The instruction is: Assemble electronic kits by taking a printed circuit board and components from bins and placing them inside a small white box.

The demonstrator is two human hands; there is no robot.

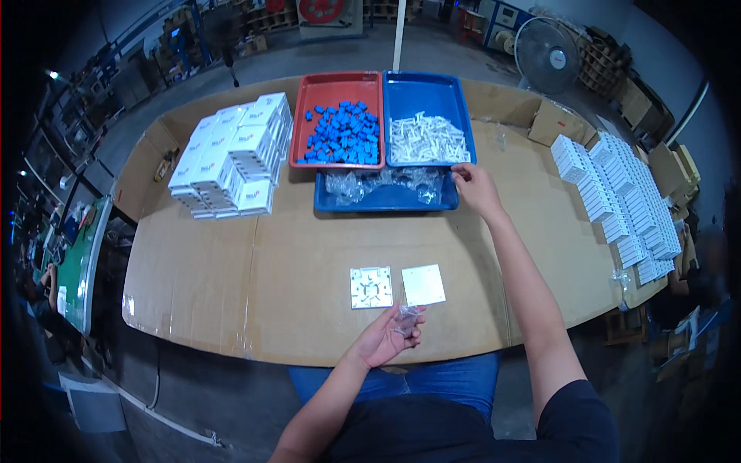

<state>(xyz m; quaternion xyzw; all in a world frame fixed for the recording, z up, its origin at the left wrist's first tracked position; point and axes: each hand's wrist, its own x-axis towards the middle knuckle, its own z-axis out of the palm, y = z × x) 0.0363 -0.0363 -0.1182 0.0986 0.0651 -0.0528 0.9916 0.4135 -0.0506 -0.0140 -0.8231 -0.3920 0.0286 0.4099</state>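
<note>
The step in hand appears to be gathering small parts into or alongside a clear plastic packet, which the left hand grips between thumb and curled fingers, palm turned up, near the front edge of the cardboard-covered bench. Just beyond that packet lie a white square frame with a central cutout and, beside it to the right, a plain white square plate, both flat and unheld. The right hand is at the near right corner of the upper blue tray of small white parts, above the right end of the lower blue tray with its clear plastic bags. Its fingers are bent with thumb and forefinger close together; whether they pinch anything or touch the rim cannot be told. The next move probably calls for a fine fingertip pick, with the packet held steady. The right forearm stretches well forward, its elbow only slightly bent, while the left forearm slants inward, low before the body.
</note>
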